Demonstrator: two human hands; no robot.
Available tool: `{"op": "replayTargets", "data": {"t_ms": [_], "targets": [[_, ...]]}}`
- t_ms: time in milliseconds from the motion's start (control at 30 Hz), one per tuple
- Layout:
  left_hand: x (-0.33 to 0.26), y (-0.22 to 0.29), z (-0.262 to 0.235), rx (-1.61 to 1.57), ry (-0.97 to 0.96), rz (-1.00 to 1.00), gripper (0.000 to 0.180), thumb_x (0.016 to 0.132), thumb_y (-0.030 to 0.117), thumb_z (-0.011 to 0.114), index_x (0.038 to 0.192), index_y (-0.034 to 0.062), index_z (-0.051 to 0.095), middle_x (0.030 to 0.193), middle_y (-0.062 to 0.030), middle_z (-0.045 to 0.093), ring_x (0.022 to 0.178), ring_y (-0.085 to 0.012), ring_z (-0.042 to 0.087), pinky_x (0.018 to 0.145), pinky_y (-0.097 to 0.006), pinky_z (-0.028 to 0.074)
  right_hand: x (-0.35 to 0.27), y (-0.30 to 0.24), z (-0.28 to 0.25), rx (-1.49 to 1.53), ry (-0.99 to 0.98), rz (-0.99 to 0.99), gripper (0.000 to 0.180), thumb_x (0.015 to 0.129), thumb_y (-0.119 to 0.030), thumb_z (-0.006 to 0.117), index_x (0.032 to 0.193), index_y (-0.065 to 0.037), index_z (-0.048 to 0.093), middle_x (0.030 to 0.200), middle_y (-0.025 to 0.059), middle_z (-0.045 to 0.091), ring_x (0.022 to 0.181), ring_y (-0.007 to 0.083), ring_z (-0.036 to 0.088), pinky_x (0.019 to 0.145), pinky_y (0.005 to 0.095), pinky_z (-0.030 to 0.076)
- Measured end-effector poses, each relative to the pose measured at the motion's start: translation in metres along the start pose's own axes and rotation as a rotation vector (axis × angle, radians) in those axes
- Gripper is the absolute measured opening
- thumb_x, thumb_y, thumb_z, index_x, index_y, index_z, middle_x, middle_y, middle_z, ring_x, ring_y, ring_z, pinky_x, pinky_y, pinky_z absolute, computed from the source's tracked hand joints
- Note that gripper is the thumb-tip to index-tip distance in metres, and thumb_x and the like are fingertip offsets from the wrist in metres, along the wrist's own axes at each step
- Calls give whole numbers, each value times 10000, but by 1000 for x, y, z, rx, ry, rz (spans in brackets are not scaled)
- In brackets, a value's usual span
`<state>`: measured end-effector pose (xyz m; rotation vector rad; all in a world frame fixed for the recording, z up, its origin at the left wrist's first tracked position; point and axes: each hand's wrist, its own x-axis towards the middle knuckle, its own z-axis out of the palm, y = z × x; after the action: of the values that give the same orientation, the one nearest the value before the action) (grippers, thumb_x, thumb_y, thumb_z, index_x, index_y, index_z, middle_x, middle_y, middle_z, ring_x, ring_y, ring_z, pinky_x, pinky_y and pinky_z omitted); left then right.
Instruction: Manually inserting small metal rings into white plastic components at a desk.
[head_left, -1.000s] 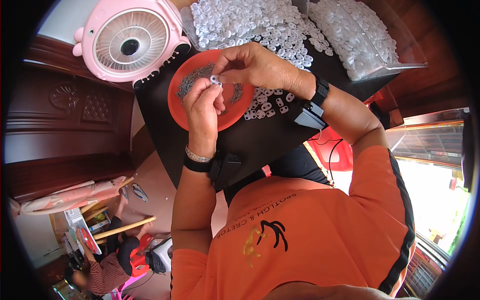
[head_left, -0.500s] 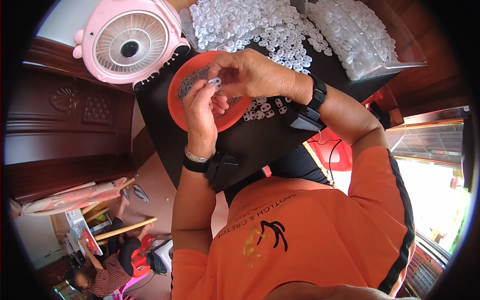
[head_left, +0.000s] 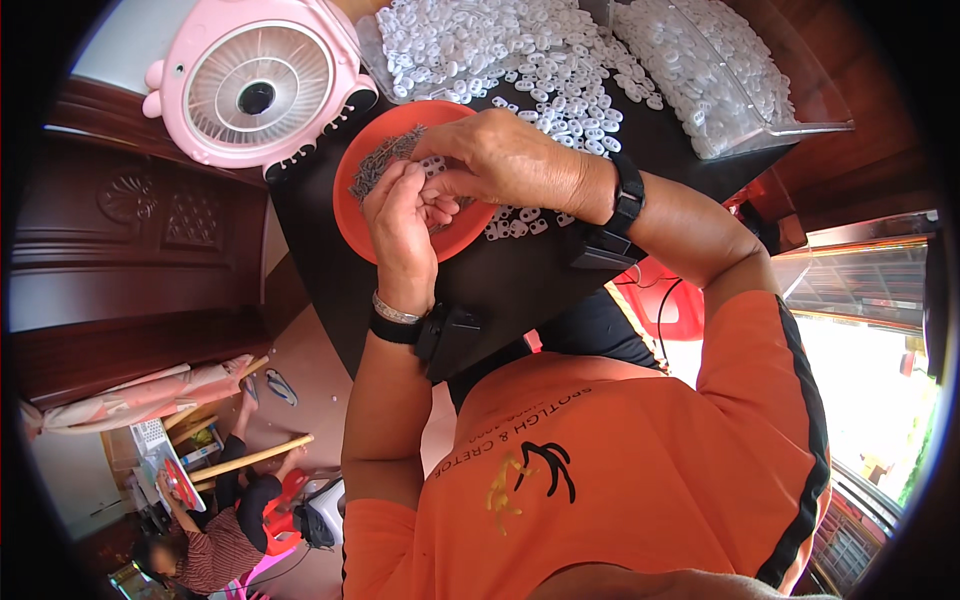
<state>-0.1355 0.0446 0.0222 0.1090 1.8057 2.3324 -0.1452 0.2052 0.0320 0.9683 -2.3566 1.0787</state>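
Observation:
Over an orange-red bowl [head_left: 352, 215] on the dark table, my two hands meet, fingertips close together. A small white plastic piece with holes [head_left: 433, 164] is pinched by my left hand [head_left: 405, 225], which has its thumb and fingers closed. My right hand [head_left: 515, 155] reaches in from the right, its thumb and forefinger bent against the piece; whatever its fingertips grip is hidden. Grey metal screws [head_left: 375, 170] lie heaped in the bowl beneath. More white plastic pieces [head_left: 518, 224] are scattered beside the bowl, partly under my right wrist.
A pink fan [head_left: 256, 95] stands at the bowl's far left. Loose white pieces [head_left: 570, 110] spread from a heap [head_left: 470, 45] at the back. A clear bin [head_left: 715, 90] full of them is at the back right. Another person [head_left: 225, 535] sits at lower left.
My right hand has turned and lowered slightly, its fingers closing over the white piece and hiding more of it. My left hand has stayed nearly in place.

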Motion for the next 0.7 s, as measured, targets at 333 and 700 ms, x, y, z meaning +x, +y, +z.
{"op": "replayTargets", "data": {"t_ms": [333,700], "targets": [[-2,0,-1,17,-16,23,215,889,157,471,810,-5,587,664,-69,605,522,-122,534,487,-221,414,0,-7,-1,-27,-16,-8,174,778,-135,669,907,-42,598,686,111,612,670,301,623,592,364,498],[-2,2,-1,16,5,66,208,907,165,471,789,26,570,643,-37,570,511,-103,506,478,-212,384,0,-6,3,-6,35,-20,244,766,-186,702,957,-52,632,753,111,631,710,288,633,622,354,507]]}}
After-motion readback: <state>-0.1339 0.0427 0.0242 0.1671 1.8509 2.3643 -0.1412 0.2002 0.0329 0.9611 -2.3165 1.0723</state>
